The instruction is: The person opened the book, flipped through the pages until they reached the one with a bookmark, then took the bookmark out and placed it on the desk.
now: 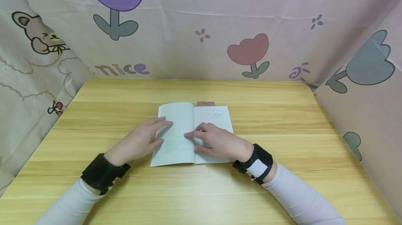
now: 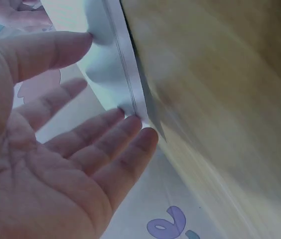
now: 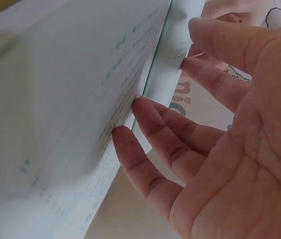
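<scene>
Head view: open book point(image 1: 179, 123) lay on wood-grain table point(image 1: 201, 197), gutter point(image 1: 193, 120) running front to back. Left hand point(image 1: 139, 141), fingers extended, touched its left side; right hand point(image 1: 218, 143), fingers unclenched, sat nearer the gutter.

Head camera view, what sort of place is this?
Probably an indoor desk nook, though the wider room isn't visible. A pale yellow wood-grain table has a cream cloth-like backdrop printed with cartoon pictures behind it and at both sides, and an open white paper booklet lies on top.
</scene>
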### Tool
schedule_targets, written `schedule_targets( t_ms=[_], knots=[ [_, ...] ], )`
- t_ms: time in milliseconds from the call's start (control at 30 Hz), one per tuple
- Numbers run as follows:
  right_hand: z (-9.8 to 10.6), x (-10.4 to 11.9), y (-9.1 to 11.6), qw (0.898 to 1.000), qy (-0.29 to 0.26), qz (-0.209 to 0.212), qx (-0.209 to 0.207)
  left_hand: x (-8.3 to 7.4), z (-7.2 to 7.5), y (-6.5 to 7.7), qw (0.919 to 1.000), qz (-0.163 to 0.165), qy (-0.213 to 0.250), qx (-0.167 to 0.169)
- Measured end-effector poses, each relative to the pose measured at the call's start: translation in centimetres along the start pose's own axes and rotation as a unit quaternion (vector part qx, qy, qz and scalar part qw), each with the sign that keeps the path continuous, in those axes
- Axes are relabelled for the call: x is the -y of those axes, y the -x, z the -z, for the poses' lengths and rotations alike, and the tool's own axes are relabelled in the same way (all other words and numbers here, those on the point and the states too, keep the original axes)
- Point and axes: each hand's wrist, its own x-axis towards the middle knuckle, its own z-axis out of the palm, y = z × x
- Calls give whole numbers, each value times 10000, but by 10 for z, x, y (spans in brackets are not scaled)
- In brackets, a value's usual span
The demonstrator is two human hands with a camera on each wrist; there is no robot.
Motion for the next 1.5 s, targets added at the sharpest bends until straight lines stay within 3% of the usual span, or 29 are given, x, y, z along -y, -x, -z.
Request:
schedule_targets(
  t_ms=[133,467,700,933,1200,1500],
  knots=[
    [1,1,0,10000,58,-5,37,0,0,2,9998,-105,-48,132],
    [3,2,0,9997,-137,-140,129,-3,0,3,9993,200,-5,329],
    [15,-4,3,9986,-265,-438,-165,-4,-1,3,9991,217,-47,358],
    [33,-23,7,9908,139,-1252,-493,-3,-1,3,9993,175,-76,315],
    [40,-57,15,9658,103,-2518,-609,-2,-1,3,9994,116,-76,330],
    [36,-76,17,9553,-96,-2935,-343,-2,-1,4,9993,108,-56,363]
  ],
)
